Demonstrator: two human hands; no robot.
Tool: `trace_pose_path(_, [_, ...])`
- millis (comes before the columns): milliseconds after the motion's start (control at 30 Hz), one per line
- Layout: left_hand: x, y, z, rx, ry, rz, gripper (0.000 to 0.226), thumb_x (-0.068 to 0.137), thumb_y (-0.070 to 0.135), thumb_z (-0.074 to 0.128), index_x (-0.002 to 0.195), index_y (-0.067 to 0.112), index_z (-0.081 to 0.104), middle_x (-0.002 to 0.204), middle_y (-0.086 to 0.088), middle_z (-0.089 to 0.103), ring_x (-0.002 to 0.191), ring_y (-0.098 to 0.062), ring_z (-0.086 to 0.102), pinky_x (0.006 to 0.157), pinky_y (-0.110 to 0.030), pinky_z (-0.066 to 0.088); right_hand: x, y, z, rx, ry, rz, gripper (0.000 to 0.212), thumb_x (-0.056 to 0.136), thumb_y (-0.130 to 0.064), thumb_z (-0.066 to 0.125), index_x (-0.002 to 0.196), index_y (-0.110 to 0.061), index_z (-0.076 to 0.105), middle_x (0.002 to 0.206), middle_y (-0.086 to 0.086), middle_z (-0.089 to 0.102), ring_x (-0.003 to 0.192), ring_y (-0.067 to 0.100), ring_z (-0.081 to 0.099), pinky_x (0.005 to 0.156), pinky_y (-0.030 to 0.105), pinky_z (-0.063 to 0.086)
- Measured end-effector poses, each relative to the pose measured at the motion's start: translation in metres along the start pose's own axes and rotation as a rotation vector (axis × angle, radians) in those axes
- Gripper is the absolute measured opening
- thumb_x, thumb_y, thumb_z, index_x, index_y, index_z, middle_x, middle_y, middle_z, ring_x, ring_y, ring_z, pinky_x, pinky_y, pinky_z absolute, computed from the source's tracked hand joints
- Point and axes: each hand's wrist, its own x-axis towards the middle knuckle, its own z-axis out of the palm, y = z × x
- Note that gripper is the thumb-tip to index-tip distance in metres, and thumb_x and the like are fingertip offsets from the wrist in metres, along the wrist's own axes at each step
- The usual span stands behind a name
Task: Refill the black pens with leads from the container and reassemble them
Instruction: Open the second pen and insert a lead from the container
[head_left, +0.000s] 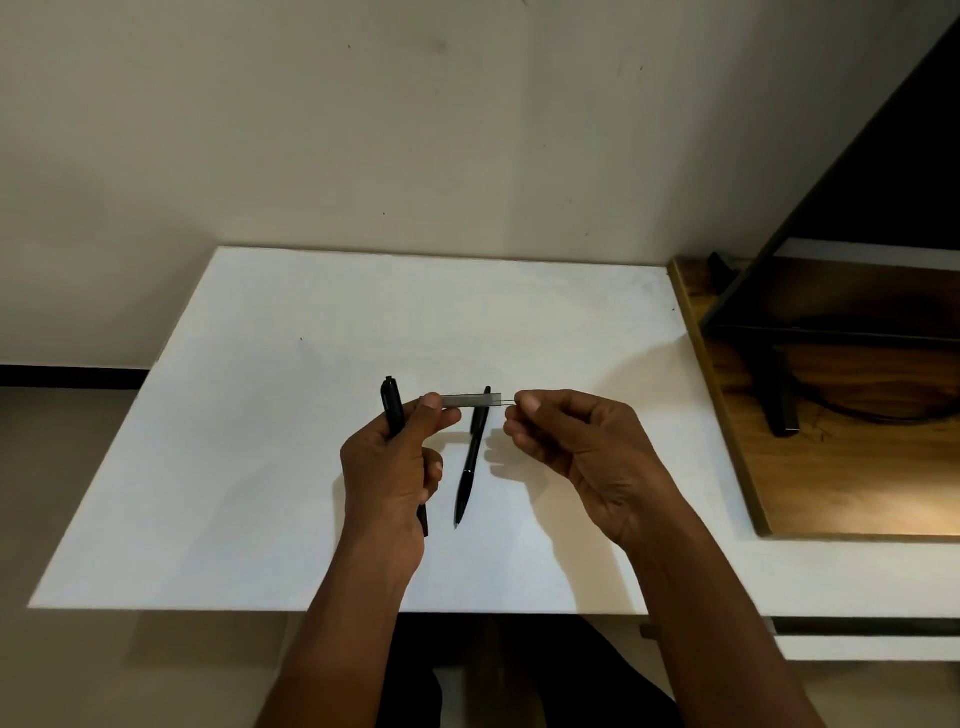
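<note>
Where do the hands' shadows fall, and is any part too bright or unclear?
Head view: soft shadows of the left hand and right hand fall on the white table just beneath them; a warm bright patch lies on the wooden board at right; the lead container between the hands looks faint and slightly blurred.

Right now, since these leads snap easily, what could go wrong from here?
The right hand pinches what looks like a thin lead at the end of the clear container; pulled at an angle, it may snap. The left hand holds both that container and a black pen, so either could slip. The second pen lies loose on the white table below; a knock could roll it.
</note>
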Motion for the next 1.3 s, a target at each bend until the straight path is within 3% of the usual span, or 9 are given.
trace_pose_path(200, [0.003,-0.002,-0.003,-0.132,-0.004,-0.174,0.015,0.088,0.022,0.071,0.095,0.009,0.070,0.089,-0.002,0.080,0.033,-0.005,0.039,0.029,-0.015,0.026,-0.002,-0.009,-0.008,-0.052,0.097,-0.055,0.019,0.088,-0.013,0.073,0.099,0.002,0.076,0.098,0.019,0.077,0.088,0.028,0.076,0.079,0.033,0.063])
trace_pose_path(400, [0.005,-0.001,-0.010,-0.515,-0.136,-0.430,0.006,0.093,0.016,0.064,0.087,0.013,0.063,0.083,-0.004,0.079,0.031,-0.003,0.040,0.027,-0.014,0.027,-0.004,-0.020,-0.018,0.304,0.137,0.034,0.016,0.085,-0.005,0.072,0.099,0.004,0.071,0.102,0.023,0.076,0.094,0.032,0.076,0.075,0.033,0.063])
trace_pose_path(500, [0.005,0.000,-0.011,-0.581,-0.169,-0.474,0.007,0.093,0.016,0.063,0.087,0.013,0.061,0.086,-0.005,0.078,0.032,-0.003,0.040,0.028,-0.014,0.027,-0.005,-0.023,-0.022,0.353,0.163,0.025,0.012,0.084,-0.001,0.072,0.095,0.004,0.071,0.099,0.023,0.077,0.090,0.030,0.077,0.068,0.030,0.062])
trace_pose_path(767, [0.005,-0.003,-0.005,-0.318,-0.139,-0.354,0.008,0.090,0.015,0.066,0.083,0.011,0.066,0.085,-0.009,0.079,0.031,-0.003,0.042,0.026,-0.014,0.026,-0.003,-0.027,-0.042,-0.020,0.262,-0.005,0.013,0.086,-0.005,0.073,0.099,-0.001,0.074,0.086,0.013,0.079,0.078,0.024,0.078,0.064,0.026,0.061])
trace_pose_path(967, [0.001,-0.008,0.002,-0.221,-0.189,-0.318,0.024,0.087,0.012,0.068,0.066,0.011,0.079,0.093,-0.013,0.080,0.032,-0.005,0.044,0.027,-0.014,0.025,-0.009,-0.022,-0.024,-0.237,0.038,0.029,0.014,0.081,-0.007,0.078,0.094,-0.002,0.078,0.078,0.015,0.077,0.067,0.020,0.072,0.068,0.027,0.062])
trace_pose_path(1067, [-0.002,-0.010,0.006,-0.144,-0.239,-0.312,0.012,0.087,0.013,0.069,0.088,0.005,0.076,0.097,-0.013,0.079,0.033,-0.004,0.044,0.027,-0.015,0.026,-0.010,-0.018,-0.013,-0.237,-0.008,0.046,0.012,0.080,-0.008,0.079,0.091,-0.002,0.080,0.079,0.015,0.076,0.066,0.019,0.072,0.066,0.026,0.061])
trace_pose_path(1133, [-0.003,-0.010,0.006,-0.068,-0.274,-0.293,0.021,0.087,0.017,0.069,0.103,0.003,0.070,0.097,-0.011,0.080,0.034,-0.004,0.043,0.027,-0.015,0.026,-0.010,-0.018,-0.012,-0.220,-0.012,0.049,0.011,0.080,-0.009,0.079,0.089,-0.004,0.080,0.079,0.014,0.076,0.067,0.019,0.071,0.066,0.025,0.060])
trace_pose_path(1300, [-0.006,-0.011,0.005,0.179,-0.292,-0.142,0.016,0.087,0.022,0.072,0.094,0.009,0.075,0.086,-0.005,0.081,0.034,-0.004,0.043,0.031,-0.014,0.030,-0.011,-0.031,-0.028,-0.262,-0.015,0.077,0.024,0.070,-0.017,0.082,0.089,-0.003,0.080,0.078,0.014,0.075,0.068,0.018,0.072,0.063,0.023,0.058])
